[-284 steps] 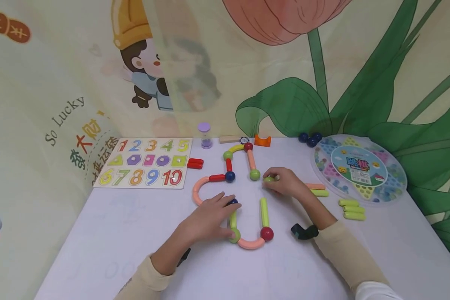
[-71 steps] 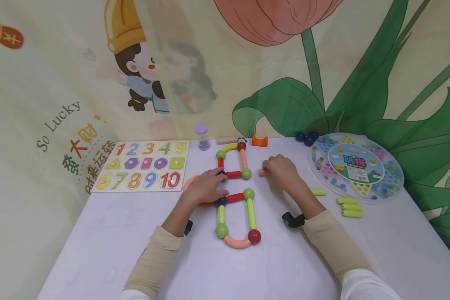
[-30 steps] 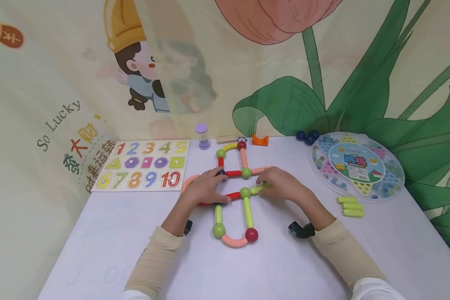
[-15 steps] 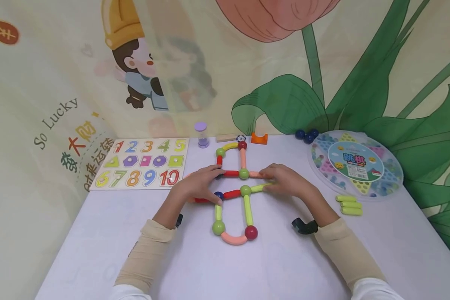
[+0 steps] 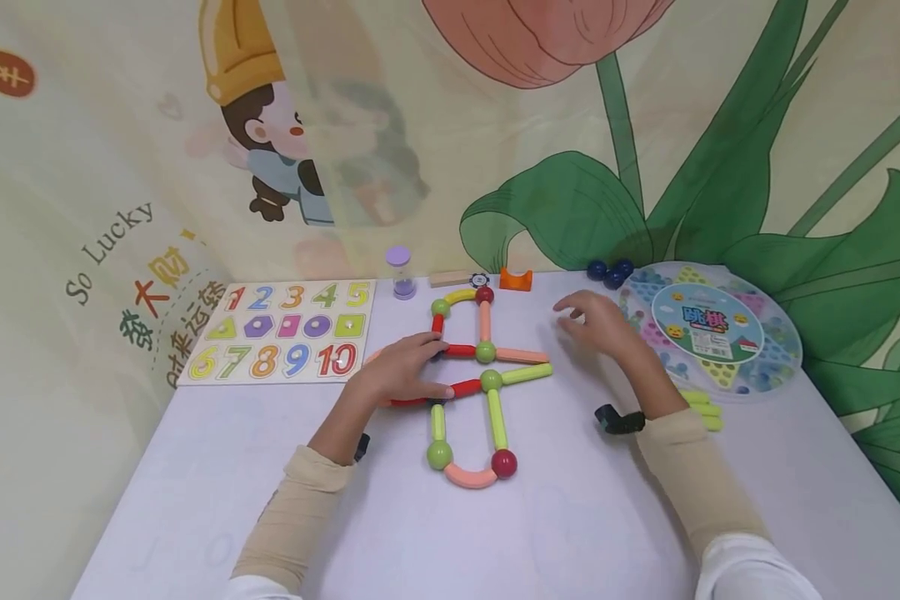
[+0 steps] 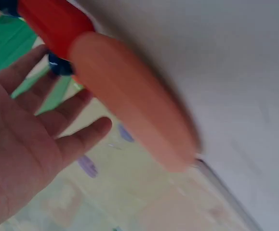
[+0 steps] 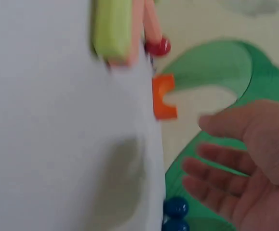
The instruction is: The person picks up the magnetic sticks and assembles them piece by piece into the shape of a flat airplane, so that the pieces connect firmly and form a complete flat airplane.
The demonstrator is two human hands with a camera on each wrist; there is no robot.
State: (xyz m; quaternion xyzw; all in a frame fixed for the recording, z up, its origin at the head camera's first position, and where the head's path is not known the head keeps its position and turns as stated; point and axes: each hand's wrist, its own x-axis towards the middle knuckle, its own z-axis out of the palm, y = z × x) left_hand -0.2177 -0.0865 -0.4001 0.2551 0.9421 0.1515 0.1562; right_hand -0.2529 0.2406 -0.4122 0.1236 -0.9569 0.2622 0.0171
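A flat figure of coloured sticks and balls lies on the table. My left hand (image 5: pixel 397 371) rests with extended fingers over its left side, partly hiding the navy balls there. In the left wrist view a curved peach stick (image 6: pixel 134 106) and a red stick (image 6: pixel 57 26) pass beside that hand. A straight peach stick (image 5: pixel 522 356) and a light green stick (image 5: pixel 527 374) point rightward from two green balls, the upper ball (image 5: pixel 485 352) and the lower ball (image 5: pixel 491 381). My right hand (image 5: pixel 596 321) hovers right of these sticks, fingers relaxed, holding nothing.
At left lies a number board (image 5: pixel 277 372). Along the back stand an hourglass (image 5: pixel 401 279), a wooden piece (image 5: pixel 448 278), an orange block (image 5: pixel 516 280) and navy balls (image 5: pixel 607 273). At right are a round checkers board (image 5: pixel 708 329) and light green sticks (image 5: pixel 707 408).
Earlier, red sticks and a green ball joined the figure, then the peach and light green sticks on its right. My right hand has just let go of those two and moved up and right.
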